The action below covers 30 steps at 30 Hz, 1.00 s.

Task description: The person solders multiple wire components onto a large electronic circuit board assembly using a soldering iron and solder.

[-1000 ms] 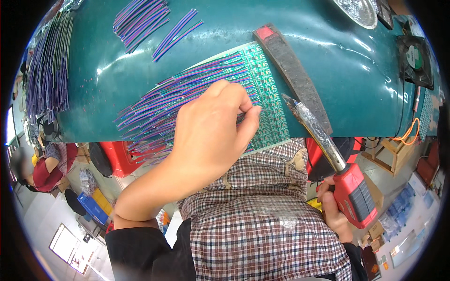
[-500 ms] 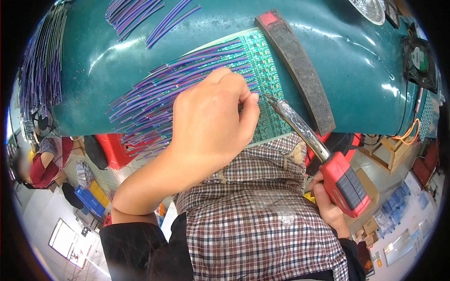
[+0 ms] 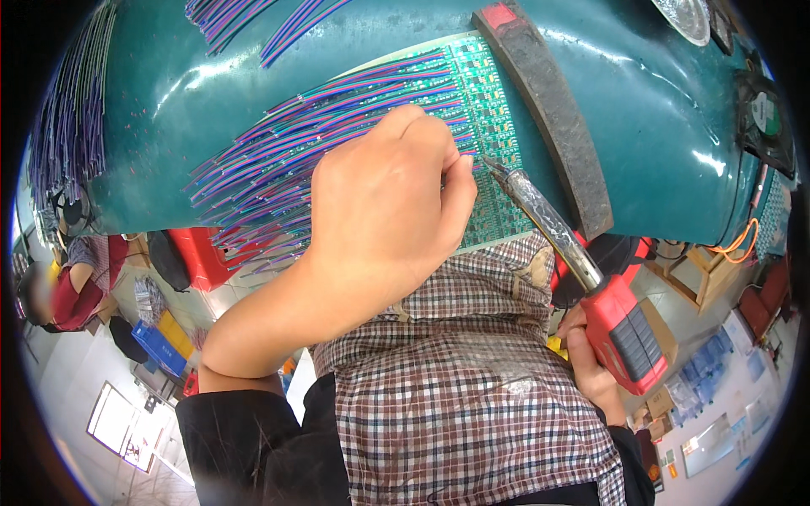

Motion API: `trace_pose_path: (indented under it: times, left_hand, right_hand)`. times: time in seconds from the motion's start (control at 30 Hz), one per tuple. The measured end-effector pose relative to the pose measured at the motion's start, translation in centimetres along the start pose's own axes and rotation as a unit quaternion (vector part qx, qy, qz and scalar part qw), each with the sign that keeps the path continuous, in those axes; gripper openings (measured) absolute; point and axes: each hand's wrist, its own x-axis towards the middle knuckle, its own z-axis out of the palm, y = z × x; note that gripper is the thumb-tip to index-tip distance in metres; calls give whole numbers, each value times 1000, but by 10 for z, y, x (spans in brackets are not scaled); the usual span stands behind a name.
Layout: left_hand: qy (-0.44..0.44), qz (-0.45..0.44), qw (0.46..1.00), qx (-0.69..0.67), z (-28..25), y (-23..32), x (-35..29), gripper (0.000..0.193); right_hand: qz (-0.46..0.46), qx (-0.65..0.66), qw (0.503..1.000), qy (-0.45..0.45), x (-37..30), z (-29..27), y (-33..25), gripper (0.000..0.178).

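Note:
A green circuit board (image 3: 499, 126) lies at the table's near edge, with rows of small parts along its right side. Many thin pink, blue and purple ribbon wires (image 3: 337, 103) fan out leftward from it. Over these wires my left hand (image 3: 380, 198) is closed, thumb and forefinger pinched at a wire end on the board; the wire is mostly hidden by the fingers. My right hand (image 3: 591, 371) grips a soldering iron (image 3: 623, 333) by its red and black handle. The iron slants up to the left, its tip just right of my left fingertips, close to the board's surface.
A dark metal bar (image 3: 553, 118) with a red end lies along the board's right. More loose wires (image 3: 232, 21) sit at the back, and a wire bundle (image 3: 72, 110) hangs at far left. A black fan (image 3: 764, 118) stands at right. Another person (image 3: 76, 291) sits at left.
The whole view has shifted slightly, so the board and bar appear higher and further right. My left hand keeps its pinch, and the iron's tip stays beside the fingertips.

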Motion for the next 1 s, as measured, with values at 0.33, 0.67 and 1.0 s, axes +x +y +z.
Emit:
trace_pose_path:
  times: [0.33,0.67,1.0]
  left_hand:
    - [9,11,1000,5,3,-2,0,19]
    - [3,6,1000,13,3,-1,-1,20]
    - [1,6,1000,4,0,-1,1,20]
  right_hand:
    - [16,-5,1000,2,7,0,-10,29]
    - [-8,-40,999,17,1,-2,-12,28]
    - [-15,-15,999,25,6,0,-11,31]
